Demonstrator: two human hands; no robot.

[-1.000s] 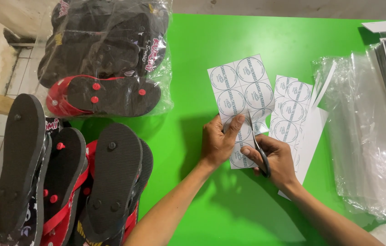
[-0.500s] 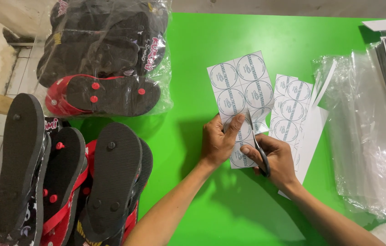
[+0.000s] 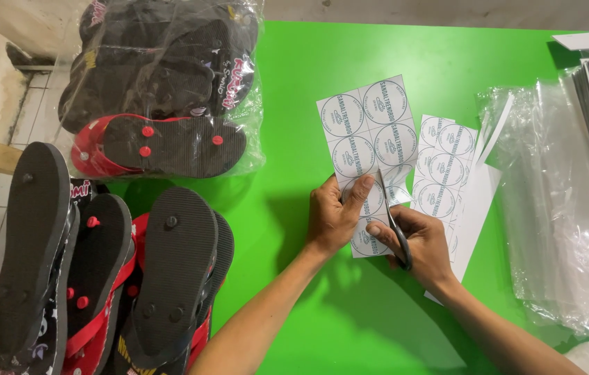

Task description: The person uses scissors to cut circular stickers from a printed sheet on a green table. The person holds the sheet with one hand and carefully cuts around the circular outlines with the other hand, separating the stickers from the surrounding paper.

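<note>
A bright green worktop (image 3: 294, 90) fills my view, with a bagged bundle of black and red flip-flops (image 3: 162, 90) at its far left and loose flip-flops (image 3: 100, 278) stacked nearer me. My left hand (image 3: 332, 215) pinches the sheet of round labels (image 3: 371, 139) at mid-worktop, thumb on top. My right hand (image 3: 419, 239) grips scissors (image 3: 395, 222), blades partway into the sheet. A second label sheet (image 3: 444, 167) lies just right, with clear plastic bags (image 3: 558, 208) beyond.

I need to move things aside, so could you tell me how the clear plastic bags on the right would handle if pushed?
The clear plastic bags look thin and crinkled, so probably floppy and light. Loosely overlapped on the smooth green table, they would likely slide and bunch.
</note>
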